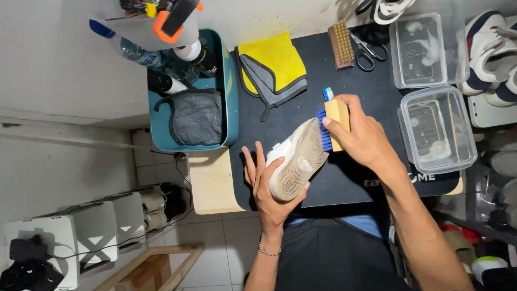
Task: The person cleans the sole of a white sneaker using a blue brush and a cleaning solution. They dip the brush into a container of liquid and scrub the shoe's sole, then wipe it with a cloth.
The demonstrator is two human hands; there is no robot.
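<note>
both forearms come up from the bottom edge, closest to the lens, w/ a dark apron (pixel 328 253) between them. left hand (pixel 267 186) cups a pale sneaker (pixel 297 159) from below, palm under the heel end, fingers half spread along its side, thumb hooked round the near end; the shoe is held sole-up, tilted, just above the black mat (pixel 344 178) near the front of the surface. right hand (pixel 362 134) is wrapped round a wooden brush (pixel 335 123), thumb and fingers pinching the block; its blue bristles are pressed against the toe end of the sole.

step in hand, as i read it: scrubbing the sole, toe region. tread looks grey and dirty still, so prob early to midway. next move calls for short strokes down the tread toward the heel, left hand bracing and turning the shoe so the bristles keep flat contact; the grip must stay firm or the shoe twists out.

around them: teal bin (pixel 229 91) at the back left w/ spray bottles and a grey cloth (pixel 198 116) inside; yellow-and-grey cloth (pixel 274 67) beside it; second brush (pixel 339 46) and scissors (pixel 369 51) at the back; two clear plastic tubs (pixel 436 129) on the right, contents hard to tell; more sneakers at far right, partly cut off.
</note>
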